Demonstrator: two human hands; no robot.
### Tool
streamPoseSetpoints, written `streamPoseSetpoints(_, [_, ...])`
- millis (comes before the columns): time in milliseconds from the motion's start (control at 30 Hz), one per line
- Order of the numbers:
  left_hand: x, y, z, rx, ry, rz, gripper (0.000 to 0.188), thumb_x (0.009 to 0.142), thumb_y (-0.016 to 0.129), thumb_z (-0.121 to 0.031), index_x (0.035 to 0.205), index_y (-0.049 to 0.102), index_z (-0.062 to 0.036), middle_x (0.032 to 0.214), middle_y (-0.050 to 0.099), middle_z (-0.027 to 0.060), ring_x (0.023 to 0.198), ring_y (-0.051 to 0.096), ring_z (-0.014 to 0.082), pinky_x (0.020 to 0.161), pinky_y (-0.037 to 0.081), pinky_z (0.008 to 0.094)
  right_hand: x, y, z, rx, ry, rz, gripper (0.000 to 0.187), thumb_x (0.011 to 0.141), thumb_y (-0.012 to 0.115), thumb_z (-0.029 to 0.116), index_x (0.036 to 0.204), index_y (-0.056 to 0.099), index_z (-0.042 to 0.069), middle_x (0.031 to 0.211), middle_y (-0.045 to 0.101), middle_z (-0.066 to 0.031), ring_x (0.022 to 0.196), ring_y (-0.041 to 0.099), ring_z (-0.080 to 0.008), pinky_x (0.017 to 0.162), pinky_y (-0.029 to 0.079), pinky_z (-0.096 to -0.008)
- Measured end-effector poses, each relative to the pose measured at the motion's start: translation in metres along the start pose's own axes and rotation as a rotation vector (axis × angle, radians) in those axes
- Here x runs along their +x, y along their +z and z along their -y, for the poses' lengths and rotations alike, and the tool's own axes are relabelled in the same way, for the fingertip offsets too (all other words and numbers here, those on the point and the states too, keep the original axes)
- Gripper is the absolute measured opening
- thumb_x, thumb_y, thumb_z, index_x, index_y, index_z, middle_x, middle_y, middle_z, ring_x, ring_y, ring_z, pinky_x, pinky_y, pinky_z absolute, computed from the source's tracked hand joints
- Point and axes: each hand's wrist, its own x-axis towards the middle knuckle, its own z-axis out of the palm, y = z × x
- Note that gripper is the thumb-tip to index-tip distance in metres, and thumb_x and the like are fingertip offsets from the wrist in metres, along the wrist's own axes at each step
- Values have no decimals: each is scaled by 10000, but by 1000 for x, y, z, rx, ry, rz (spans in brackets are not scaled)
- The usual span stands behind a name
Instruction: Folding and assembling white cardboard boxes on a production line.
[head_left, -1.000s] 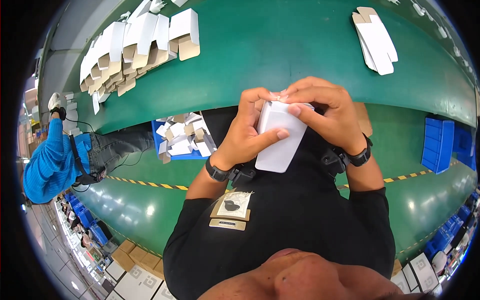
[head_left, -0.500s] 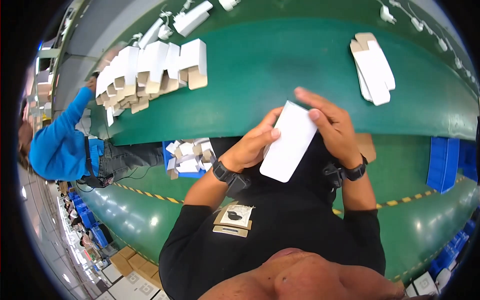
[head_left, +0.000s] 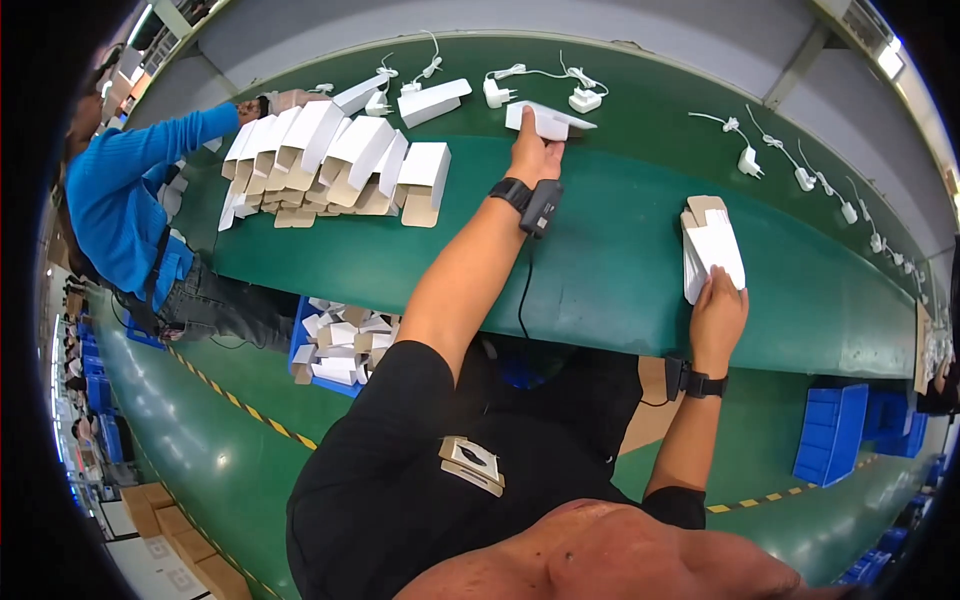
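Observation:
Stretched across the green bench (head_left: 590, 250), my left hand (head_left: 537, 158) grips a small white box (head_left: 550, 121) at the bench's far side. The box lies tilted beside white plug adapters (head_left: 586, 100) with coiled cables, and its right end narrows to a flap. At the right, my right hand (head_left: 719, 318) has its fingers closed on the near end of a flat white folded carton (head_left: 718, 250). That carton is the top one of a small stack whose brown inner side shows at the far end.
Several open white boxes (head_left: 345, 155) stand in a cluster at the left, near a person in a blue sweater (head_left: 125, 195). A blue bin (head_left: 300, 345) of white cartons sits below the bench edge. More adapters (head_left: 805, 180) line the far right; blue crates (head_left: 832, 430) stand on the floor.
My left hand has carried the white box from in front of my chest to the bench's far side. The right hand has left it and moved onto the carton stack. The view has shifted.

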Motion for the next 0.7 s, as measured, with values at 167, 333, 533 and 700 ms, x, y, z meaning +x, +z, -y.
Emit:
streamPoseSetpoints(167, [-76,-49,14,264,-59,219,581,991,623,-287,1450,384,-24,1403,494,130,1242,529,265,1093,410,416,-12,-40,44,226,-19,-245,258,994,551,117,1197,675,19,1154,709,-143,1014,686,-318,913,521,-435])
streamPoseSetpoints(333, [-229,-66,5,504,-22,588,781,945,659,-431,1503,319,-3,1474,444,149,1286,510,267,1104,400,415,-55,-60,144,742,-202,-78,287,984,557,109,1230,650,-7,1148,695,-208,1025,689,-361,842,554,-394])
streamPoseSetpoints(533, [-237,-112,-60,482,-167,690,821,913,713,-410,1509,311,-13,1372,491,95,1296,454,204,1086,386,363,-45,-80,165,1176,-331,231,256,941,630,101,1175,642,-3,1001,715,-154,881,711,-246,733,553,-316])
streamPoseSetpoints(700, [-273,-126,-71,733,-314,957,832,916,714,-388,1521,284,-12,1370,502,105,1275,481,196,1061,408,357,5,-99,141,1014,-38,1158,334,892,685,53,1207,581,14,923,687,-84,889,661,-127,766,511,-253])
